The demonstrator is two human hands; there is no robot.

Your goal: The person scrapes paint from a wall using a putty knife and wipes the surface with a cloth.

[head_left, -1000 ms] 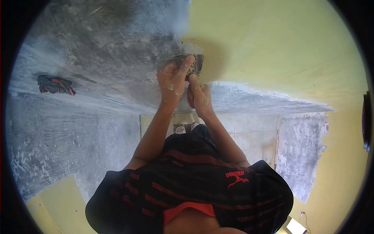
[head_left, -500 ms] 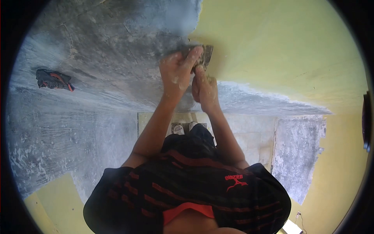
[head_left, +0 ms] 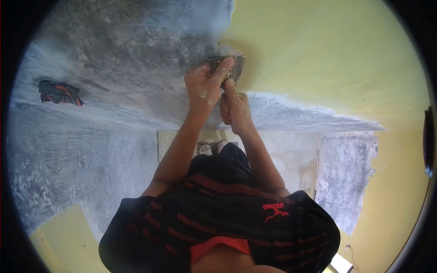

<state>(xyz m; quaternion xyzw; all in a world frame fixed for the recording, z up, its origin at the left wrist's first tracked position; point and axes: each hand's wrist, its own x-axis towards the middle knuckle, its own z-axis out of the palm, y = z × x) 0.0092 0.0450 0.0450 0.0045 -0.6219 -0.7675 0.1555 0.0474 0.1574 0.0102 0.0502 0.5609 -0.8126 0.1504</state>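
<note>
A flat dark scraper (head_left: 238,67) with crumbly residue on its face lies against the wall, at the border between bare grey plaster (head_left: 127,50) and yellow-green paint (head_left: 318,54). My left hand (head_left: 203,86) grips the blade from its left side, thumb across the face. Below the blade, my right hand (head_left: 236,109) is closed round the scraper's lower part, its thumb pointing up; the handle is mostly hidden by the fingers. Pale dust and flakes cover both hands.
A dark cloth-like bundle with red-orange parts (head_left: 60,93) is at the far left. A pale tiled floor (head_left: 291,159) and my shoes (head_left: 205,149) show below. A dark object (head_left: 428,141) is at the right edge, and a cable (head_left: 351,255) hangs at the lower right.
The scraper has turned slightly and more of its blade shows. Both hands have shifted a little left, the right one also slightly down. The view has moved slightly.
</note>
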